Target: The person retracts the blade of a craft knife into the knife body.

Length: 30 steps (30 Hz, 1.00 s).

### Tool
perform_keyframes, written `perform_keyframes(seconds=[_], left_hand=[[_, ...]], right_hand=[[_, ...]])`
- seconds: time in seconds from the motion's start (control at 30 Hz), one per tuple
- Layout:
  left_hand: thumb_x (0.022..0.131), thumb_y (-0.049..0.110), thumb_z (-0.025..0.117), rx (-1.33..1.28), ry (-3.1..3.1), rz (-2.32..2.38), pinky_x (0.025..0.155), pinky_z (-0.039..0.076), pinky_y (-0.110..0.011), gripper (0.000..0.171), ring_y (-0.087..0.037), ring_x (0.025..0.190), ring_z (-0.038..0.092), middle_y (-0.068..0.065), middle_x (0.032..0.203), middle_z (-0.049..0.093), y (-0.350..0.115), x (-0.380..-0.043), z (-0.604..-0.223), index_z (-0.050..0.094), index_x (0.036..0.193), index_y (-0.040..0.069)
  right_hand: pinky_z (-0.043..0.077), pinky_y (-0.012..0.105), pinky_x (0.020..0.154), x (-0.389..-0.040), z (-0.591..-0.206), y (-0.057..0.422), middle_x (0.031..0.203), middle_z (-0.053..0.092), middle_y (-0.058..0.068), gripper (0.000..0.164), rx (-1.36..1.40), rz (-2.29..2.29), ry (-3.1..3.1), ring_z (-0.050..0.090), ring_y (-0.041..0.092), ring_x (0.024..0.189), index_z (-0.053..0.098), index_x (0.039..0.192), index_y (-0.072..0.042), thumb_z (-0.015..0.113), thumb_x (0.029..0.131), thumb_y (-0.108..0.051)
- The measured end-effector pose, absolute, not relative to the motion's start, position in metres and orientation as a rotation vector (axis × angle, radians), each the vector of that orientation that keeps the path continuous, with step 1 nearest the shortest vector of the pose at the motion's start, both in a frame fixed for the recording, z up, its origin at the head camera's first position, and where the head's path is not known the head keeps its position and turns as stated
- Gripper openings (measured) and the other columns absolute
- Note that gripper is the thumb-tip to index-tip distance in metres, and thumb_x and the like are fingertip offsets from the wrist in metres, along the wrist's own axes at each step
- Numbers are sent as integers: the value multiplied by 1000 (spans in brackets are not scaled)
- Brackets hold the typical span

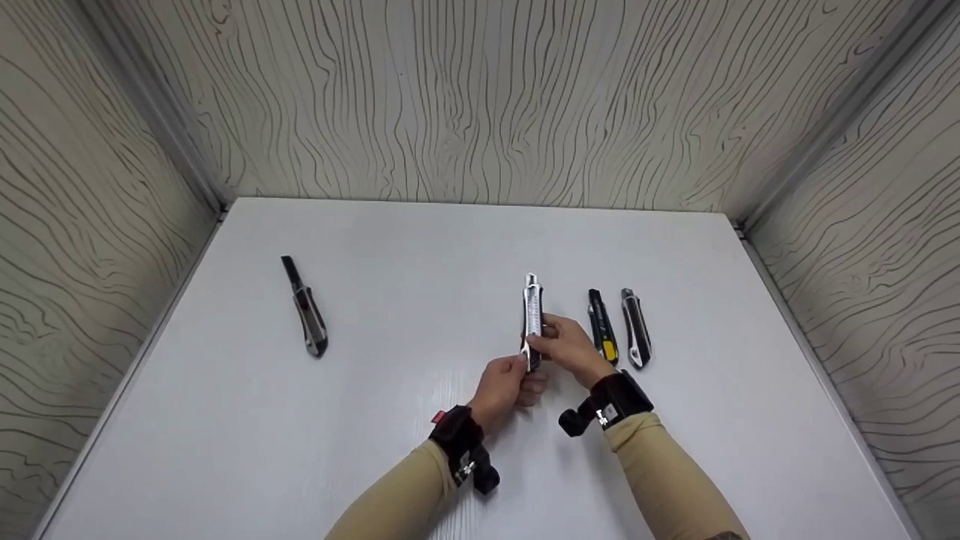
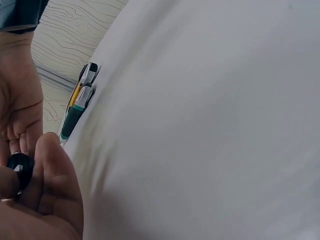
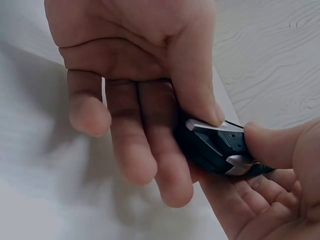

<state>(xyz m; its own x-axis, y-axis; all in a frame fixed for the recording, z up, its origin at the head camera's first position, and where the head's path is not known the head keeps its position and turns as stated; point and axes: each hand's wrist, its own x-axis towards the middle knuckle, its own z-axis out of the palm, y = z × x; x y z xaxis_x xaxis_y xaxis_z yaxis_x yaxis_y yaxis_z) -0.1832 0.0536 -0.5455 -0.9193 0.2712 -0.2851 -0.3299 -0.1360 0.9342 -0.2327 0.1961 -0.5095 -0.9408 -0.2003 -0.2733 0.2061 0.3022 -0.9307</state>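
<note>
1. A slim silver-and-dark utility knife (image 1: pixel 533 313) is between the two hands, right of the desk's middle, apparently lifted off the white desk (image 1: pixel 405 300).
2. Its long axis runs away from the person, nearly straight forward in the head view: the narrow silver nose points to the far edge, the dark butt toward the body.
3. The left hand (image 1: pixel 501 386) pinches the butt end, thumb on top and fingers curled beneath. The right hand (image 1: pixel 571 346) grips from the right side a little farther forward, thumb pressed on the body, its outer fingers loosely extended. So the left hand is nearer the butt, the right nearer the nose; the thumbs lie close together.
4. Just right of the right hand lie a black utility knife with a yellow end (image 1: pixel 602 327) and, beside it, a silver-edged dark utility knife (image 1: pixel 637 328). A silver-and-dark knife with a long black blade (image 1: pixel 310 321) lies well apart to the left.
5. The right index finger is hidden behind the held knife in the right wrist view. The left wrist view shows little beyond the dark butt; whether any blade protrudes from the nose I cannot tell.
</note>
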Motion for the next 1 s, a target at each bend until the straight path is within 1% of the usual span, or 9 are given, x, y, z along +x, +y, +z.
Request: perform_keyframes(seconds=[0.2,0.3,0.43,0.53,0.67,0.77,0.83,0.93,1.0], left_hand=[[104,22,41,-66,1792,2035,53,52,-22,38,-10,61,62,-20,91,74,69,-185,-546,64,110,-9],[104,23,41,-47,1816,1999,49,51,-24,40,-12,58,61,-21,88,73,76,-185,-547,66,104,-8],[104,24,40,-30,1824,1973,47,51,-27,42,-13,56,61,-23,86,73,83,-184,-547,68,100,-8],[104,24,40,-11,1833,1960,47,52,-26,42,-13,58,62,-22,86,73,85,-184,-545,67,100,-8],[102,21,42,6,1822,1948,49,51,-25,37,-12,59,62,-16,81,73,80,-184,-544,67,99,-6],[100,19,43,6,1816,1933,50,51,-24,35,-11,61,62,-12,80,73,76,-184,-543,69,97,-5],[99,17,44,1,1833,1923,51,52,-24,33,-11,61,63,-13,83,74,72,-185,-543,70,97,-4],[99,17,45,-6,1866,1908,53,54,-23,32,-11,63,65,-15,88,75,66,-186,-542,69,101,-5],[99,16,46,-12,1868,1909,56,55,-23,32,-11,66,67,-16,92,75,63,-186,-540,67,108,-6]], right_hand=[[59,31,81,-231,-509,212,119,64,27,55,97,-1664,2271,68,16,89,42,141,8,62,91,-4],[60,32,80,-230,-509,219,114,66,27,54,108,-1650,2292,68,16,86,44,140,8,62,90,-3],[60,32,80,-228,-510,227,115,65,29,51,112,-1638,2313,68,18,87,45,138,10,62,91,-2],[60,31,79,-227,-511,230,116,65,29,49,133,-1635,2328,68,18,86,47,135,11,62,91,-3],[60,31,78,-228,-512,228,117,65,30,48,136,-1608,2359,68,17,86,48,134,13,63,91,-4],[59,30,78,-229,-513,228,119,64,29,48,157,-1572,2386,69,18,88,49,133,12,64,91,-7],[59,29,77,-230,-513,228,119,65,28,48,206,-1548,2406,69,19,89,52,132,9,66,90,-8],[59,30,77,-231,-514,230,119,64,28,49,235,-1478,2453,69,21,90,53,131,10,67,90,-10],[58,30,77,-231,-514,231,117,66,27,50,249,-1376,2533,68,21,89,54,131,9,69,89,-13]])
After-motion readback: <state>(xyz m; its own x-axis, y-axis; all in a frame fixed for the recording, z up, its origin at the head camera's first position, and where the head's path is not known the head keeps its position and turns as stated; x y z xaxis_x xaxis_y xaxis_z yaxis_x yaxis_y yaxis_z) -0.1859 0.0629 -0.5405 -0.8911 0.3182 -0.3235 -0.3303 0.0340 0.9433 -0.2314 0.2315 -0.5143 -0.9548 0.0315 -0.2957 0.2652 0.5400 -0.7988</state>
